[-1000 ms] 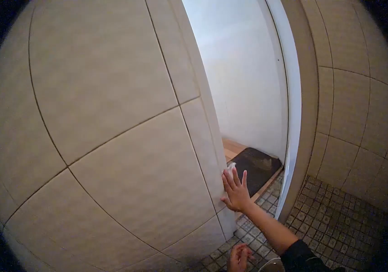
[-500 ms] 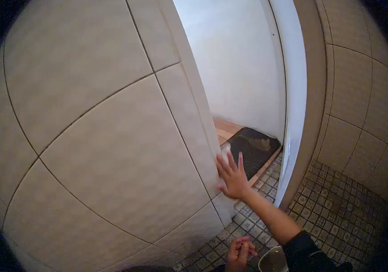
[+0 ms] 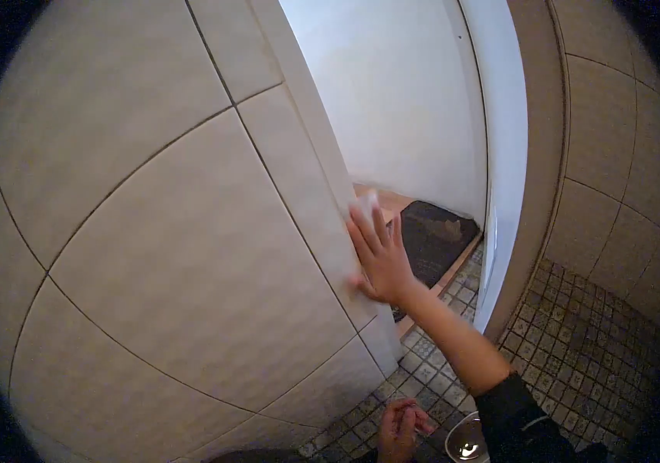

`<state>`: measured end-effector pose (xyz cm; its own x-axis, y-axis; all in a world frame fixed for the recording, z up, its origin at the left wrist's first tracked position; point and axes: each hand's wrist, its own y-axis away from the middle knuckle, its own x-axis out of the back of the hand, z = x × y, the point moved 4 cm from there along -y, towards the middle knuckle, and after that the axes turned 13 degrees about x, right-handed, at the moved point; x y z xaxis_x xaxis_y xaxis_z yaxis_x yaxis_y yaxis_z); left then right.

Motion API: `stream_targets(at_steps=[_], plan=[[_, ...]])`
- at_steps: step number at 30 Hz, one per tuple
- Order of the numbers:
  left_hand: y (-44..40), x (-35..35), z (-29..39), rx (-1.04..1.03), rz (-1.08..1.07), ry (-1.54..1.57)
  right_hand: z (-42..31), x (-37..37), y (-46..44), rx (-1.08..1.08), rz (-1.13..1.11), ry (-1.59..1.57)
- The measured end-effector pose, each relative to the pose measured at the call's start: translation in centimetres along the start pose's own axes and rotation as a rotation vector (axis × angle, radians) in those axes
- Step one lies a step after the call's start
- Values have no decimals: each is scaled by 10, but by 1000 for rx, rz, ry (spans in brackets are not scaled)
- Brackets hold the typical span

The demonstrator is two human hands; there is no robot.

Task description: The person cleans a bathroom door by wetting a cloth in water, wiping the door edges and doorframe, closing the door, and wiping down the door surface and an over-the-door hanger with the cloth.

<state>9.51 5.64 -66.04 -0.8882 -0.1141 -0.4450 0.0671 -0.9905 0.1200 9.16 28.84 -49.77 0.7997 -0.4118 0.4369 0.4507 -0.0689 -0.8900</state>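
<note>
My right hand point(image 3: 380, 258) lies with fingers spread against the edge of the tiled wall point(image 3: 183, 255), beside the white door frame. The fingertips are blurred, and a small whitish patch shows at them that I cannot make out. A dark sleeve point(image 3: 527, 420) covers the upper part of that arm. Low in the view, my left hand point(image 3: 402, 429) has its fingers curled together; whatever they hold, if anything, is hidden. Just right of it is a white-rimmed round container point(image 3: 463, 447) with shiny liquid inside, partly covered by the sleeve.
Beyond the doorway lies a dark mat point(image 3: 440, 231) on a wood-coloured floor. A white door point(image 3: 399, 100) fills the opening's far side. Small patterned tiles point(image 3: 569, 339) cover the floor, and another tiled wall point(image 3: 600, 131) rises at right.
My right hand has moved up along the wall edge, fingers still spread. The view has shifted slightly. My left hand stays low with its fingers curled.
</note>
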Motion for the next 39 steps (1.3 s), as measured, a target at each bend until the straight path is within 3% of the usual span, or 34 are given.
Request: stream_targets(at_steps=[4, 7, 11, 14, 17, 21, 25, 29, 32, 37, 39], plan=[[-2, -5, 8, -109, -39, -76, -29, -48, 137, -98, -320, -86], [-2, -5, 7, -42, -21, -101, -28, -52, 142, -16, -402, 135], [-6, -2, -6, -34, -102, 2, -10, -16, 54, 32, -283, 155], [-12, -12, 5, -2, -15, -120, 10, 2, 8, 15, -155, 62], [-13, -15, -3, 24, -60, 96, 4, -21, 46, -35, -113, -82], [-10, -26, 13, 1, -61, 15, -25, -62, 171, -133, -341, -170], [-4, -19, 15, 88, 53, -130, -22, -69, 183, -90, -380, -82], [-5, -5, 3, 166, 113, -204, -3, -32, 84, -45, -250, -25], [-5, -6, 6, 185, 77, -236, 9, -13, 38, 45, -178, 185], [-4, -15, 22, 29, -36, -107, -8, -73, 145, -50, -116, -143], [-3, -8, 13, 90, -19, -80, -26, -92, 212, -179, -276, -193]])
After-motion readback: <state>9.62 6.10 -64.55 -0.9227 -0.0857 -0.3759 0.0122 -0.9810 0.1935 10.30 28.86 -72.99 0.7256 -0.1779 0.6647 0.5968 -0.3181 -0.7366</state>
